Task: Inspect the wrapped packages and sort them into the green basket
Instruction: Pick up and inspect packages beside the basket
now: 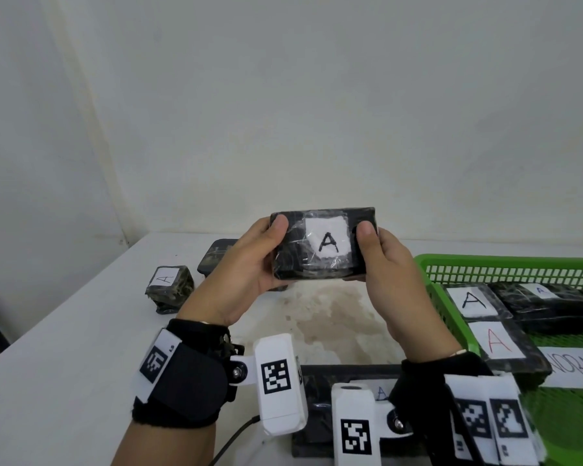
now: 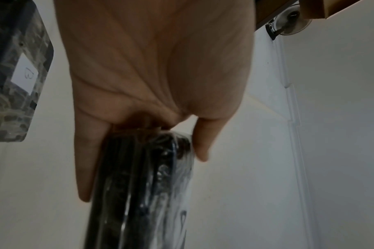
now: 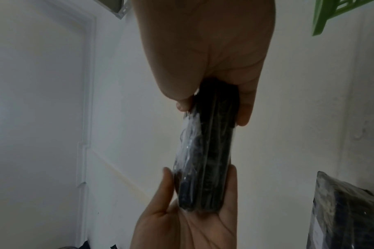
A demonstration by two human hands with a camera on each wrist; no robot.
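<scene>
Here, a black film-wrapped package (image 1: 323, 245) was held up at the centre of the head view, clear of the white table (image 1: 64, 348), with its white label marked "A" turned toward the camera. It was gripped at its left end by the left hand (image 1: 246, 270) and at its right end by the right hand (image 1: 394, 280); on each side the thumb was laid on the labelled face and the fingers were curled round behind. In the left wrist view the package (image 2: 143, 185) was seen edge-on, pinched between thumb and fingers (image 2: 86, 160); the same was shown from the other end in the right wrist view, where the package (image 3: 207, 151) ran down the middle of the frame.

The green basket (image 1: 428, 274) stood at the right of the head view, with several labelled packages already laid inside. A small cube-like package (image 1: 169, 290) marked "A" lay at the left of the frame, a flat one (image 1: 216, 255) partly hidden behind the left hand, and another dark package (image 1: 320, 385) at the bottom edge under the wrists.

The inspection step appeared to be in hand. It would be done well if the label were kept unobstructed by the thumbs, the package turned slowly so that every face and the film seams could be checked, and the grip kept firm, since the glossy wrap was probably slippery.
</scene>
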